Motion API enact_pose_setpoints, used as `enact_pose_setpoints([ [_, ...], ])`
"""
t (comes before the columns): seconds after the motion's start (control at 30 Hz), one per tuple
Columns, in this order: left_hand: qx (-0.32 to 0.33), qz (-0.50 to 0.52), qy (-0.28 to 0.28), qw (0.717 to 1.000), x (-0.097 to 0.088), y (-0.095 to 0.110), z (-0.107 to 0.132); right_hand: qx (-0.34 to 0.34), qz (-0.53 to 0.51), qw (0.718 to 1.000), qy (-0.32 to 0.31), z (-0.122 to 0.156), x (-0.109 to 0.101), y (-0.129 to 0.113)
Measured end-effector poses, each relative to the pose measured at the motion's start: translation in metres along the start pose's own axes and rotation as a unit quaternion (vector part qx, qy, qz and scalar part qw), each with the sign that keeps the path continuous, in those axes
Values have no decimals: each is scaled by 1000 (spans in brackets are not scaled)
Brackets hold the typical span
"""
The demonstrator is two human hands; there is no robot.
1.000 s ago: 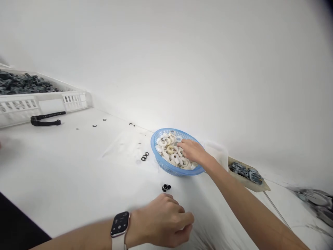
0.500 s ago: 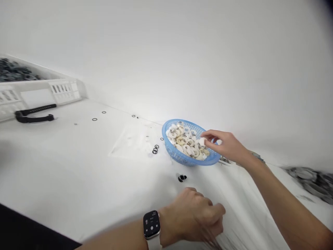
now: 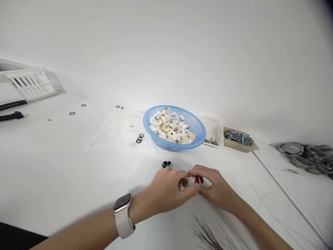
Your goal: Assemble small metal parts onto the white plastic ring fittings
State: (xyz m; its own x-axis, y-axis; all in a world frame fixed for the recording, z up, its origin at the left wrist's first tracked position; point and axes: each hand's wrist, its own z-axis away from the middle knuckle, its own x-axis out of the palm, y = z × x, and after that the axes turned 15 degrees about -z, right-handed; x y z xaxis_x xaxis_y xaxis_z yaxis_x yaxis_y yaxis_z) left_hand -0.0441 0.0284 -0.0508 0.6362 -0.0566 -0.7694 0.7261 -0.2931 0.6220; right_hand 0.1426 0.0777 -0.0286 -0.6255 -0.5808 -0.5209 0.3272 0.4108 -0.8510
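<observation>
My left hand (image 3: 169, 189), with a watch (image 3: 122, 211) on its wrist, is closed, its fingers curled and its thumb reaching toward my right hand (image 3: 214, 187). The fingertips of both hands meet in front of the basket. My right hand is closed in a pinch; a small white ring (image 3: 191, 181) shows partly between the hands, mostly covered by fingers. What my left fingers grip is hidden. Just beyond my left hand lies a small black round part (image 3: 165, 164). The blue basket (image 3: 177, 147) behind holds many white and yellowish rings (image 3: 171, 126) with metal bits.
Black O-rings (image 3: 139, 139) lie on a clear plastic sheet (image 3: 114, 135). A white tray (image 3: 217, 132) with metal pins and a cream bin (image 3: 238, 146) of grey parts stand right of the basket. Grey parts (image 3: 307, 156) are piled far right. A white crate (image 3: 33, 83) and black straps (image 3: 11, 116) are left.
My right hand has moved from the basket down toward me with a white ring and met my left hand. My left hand has turned toward it. The view has swung right.
</observation>
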Motion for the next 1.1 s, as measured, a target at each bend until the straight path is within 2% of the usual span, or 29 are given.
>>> enact_pose_setpoints([
  [0.2, -18, 29, -75, 997, -11, -1, -1, 21, -73, 997, 29, 18, 16, -1],
  [0.37, -40, 59, -76, 995, -10, 1, -3, 72, -257, 962, 55, 19, 14, 8],
  [0.53, -38, 58, -66, 995, -6, -1, -3, 89, -318, 942, 65, 17, 9, 21],
  [0.6, -28, 33, -47, 998, -4, -2, -2, 89, -319, 941, 63, 16, 9, 23],
  [0.7, -6, -29, 33, 999, -2, 0, 0, 83, -326, 940, 59, 16, 9, 23],
  [0.77, 31, -74, 93, 992, -2, 8, 1, 73, -331, 939, 61, 16, 10, 23],
  [0.83, 95, -117, 130, 980, 0, 18, -1, 56, -336, 938, 60, 17, 13, 22],
  [0.93, 185, -167, 153, 956, 4, 32, -6, 34, -348, 935, 58, 19, 16, 19],
  [1.1, 224, -176, 176, 942, 7, 28, -7, 34, -376, 923, 68, 24, 16, 12],
])
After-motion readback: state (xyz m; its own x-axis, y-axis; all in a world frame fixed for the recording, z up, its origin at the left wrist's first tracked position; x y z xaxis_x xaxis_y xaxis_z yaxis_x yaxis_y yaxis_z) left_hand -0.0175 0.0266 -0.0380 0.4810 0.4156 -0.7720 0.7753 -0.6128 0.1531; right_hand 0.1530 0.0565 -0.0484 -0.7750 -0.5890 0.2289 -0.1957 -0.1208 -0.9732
